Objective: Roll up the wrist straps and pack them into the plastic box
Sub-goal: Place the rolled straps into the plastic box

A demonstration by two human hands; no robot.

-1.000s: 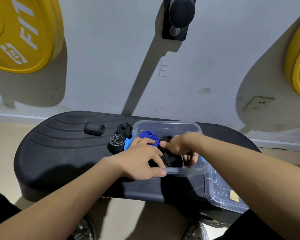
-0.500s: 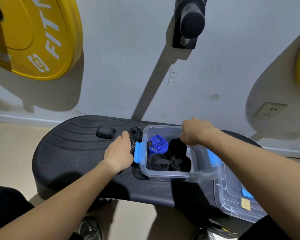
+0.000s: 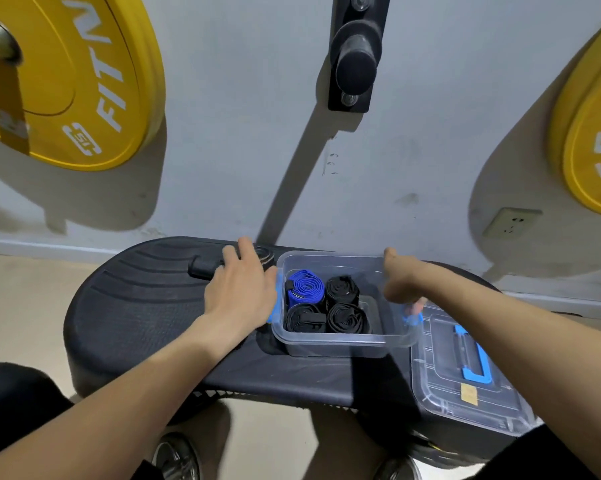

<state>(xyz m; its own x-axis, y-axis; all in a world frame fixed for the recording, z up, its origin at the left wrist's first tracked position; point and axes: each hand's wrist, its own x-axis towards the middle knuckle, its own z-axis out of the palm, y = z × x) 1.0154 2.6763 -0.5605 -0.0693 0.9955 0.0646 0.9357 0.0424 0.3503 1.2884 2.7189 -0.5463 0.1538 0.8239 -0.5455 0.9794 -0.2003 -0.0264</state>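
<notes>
The clear plastic box sits on a black step platform. It holds one rolled blue strap and three rolled black straps. My left hand lies just left of the box, its fingers curled over a rolled strap with a pale edge. Another black roll lies to the left of that hand. My right hand grips the box's right rim, above the blue latch.
The box lid with a blue handle lies at the platform's right end. Yellow weight plates and a black peg hang on the wall behind. A wall socket is at the right. My shoes show below.
My left hand left the box's front and reached further back onto the roll beside the box. My right hand came out of the box and took hold of its right rim.
</notes>
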